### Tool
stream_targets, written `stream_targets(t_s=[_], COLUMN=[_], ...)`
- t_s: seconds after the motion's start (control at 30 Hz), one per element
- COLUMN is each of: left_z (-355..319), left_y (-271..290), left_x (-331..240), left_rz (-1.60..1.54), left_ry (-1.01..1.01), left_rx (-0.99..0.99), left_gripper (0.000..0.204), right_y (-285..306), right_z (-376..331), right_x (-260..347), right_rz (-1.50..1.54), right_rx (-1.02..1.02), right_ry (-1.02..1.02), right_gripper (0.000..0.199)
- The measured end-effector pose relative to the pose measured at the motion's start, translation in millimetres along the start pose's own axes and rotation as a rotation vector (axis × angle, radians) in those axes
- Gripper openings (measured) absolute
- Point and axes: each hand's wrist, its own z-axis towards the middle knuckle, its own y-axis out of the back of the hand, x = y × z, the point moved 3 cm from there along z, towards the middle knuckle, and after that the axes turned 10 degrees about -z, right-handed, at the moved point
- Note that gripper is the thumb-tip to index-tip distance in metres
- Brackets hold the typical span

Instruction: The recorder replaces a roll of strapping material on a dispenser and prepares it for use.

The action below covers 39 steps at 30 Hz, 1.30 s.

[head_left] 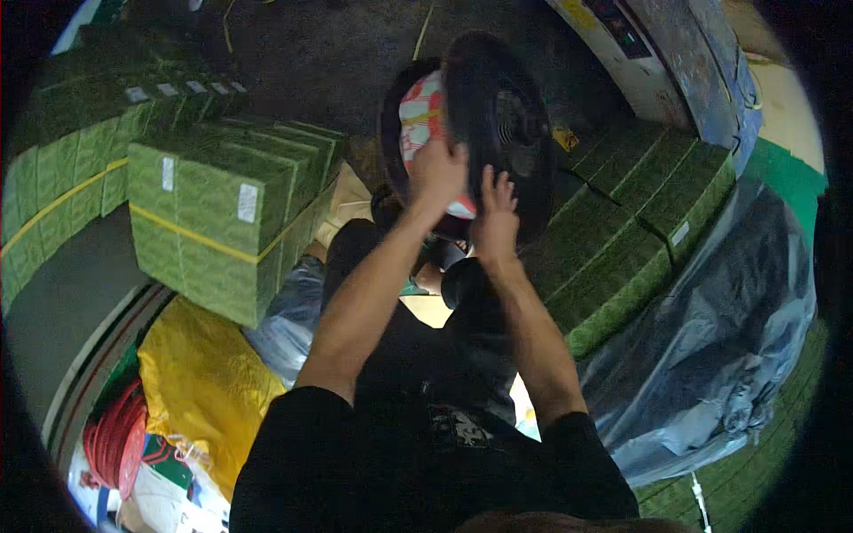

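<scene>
In front of me stands a large black reel (530, 133), its two round flanges on edge with red and white printed material (421, 120) wound between them. My left hand (439, 173) reaches into the gap between the flanges, its fingers bent at the near flange's rim. Motion blurs it somewhat. My right hand (496, 213) lies against the lower part of the right flange, its fingers stretched and spread. My legs and feet show partly below the reel.
Green patterned boxes, strapped with yellow bands, make a stack (195, 200) on the left; more green boxes (635, 213) lie on the right beside a black plastic sheet (711, 329). A yellow bag (203, 364) and a red coil (115, 435) are at lower left. A machine (635, 53) stands far right.
</scene>
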Motion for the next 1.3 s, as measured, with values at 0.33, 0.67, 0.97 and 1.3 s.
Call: stream_targets(t_s=[0.33, 0.67, 0.97, 1.3], left_z=[-42.9, -19.2, -16.4, -24.7], left_y=[50.0, -48.7, -50.5, -58.9], left_x=[-13.0, 0.1, -13.4, -30.8], left_rz=[0.062, -0.487, -0.465, 0.022], left_ry=[0.022, 0.322, 0.251, 0.252], left_rx=[-0.314, 0.121, 0.074, 0.012], left_gripper=[0.037, 0.034, 0.043, 0.047], right_y=[75.1, 86.8, 74.8, 86.5], right_z=[79.7, 133.2, 134.9, 127.6], right_x=[-102.1, -158.0, -161.8, -155.4], right_rz=[0.616, 0.374, 0.303, 0.27], right_rx=[-0.059, 0.07, 0.155, 0.209], right_ry=[0.072, -0.131, -0.19, -0.28], right_gripper=[0.063, 0.036, 0.033, 0.041])
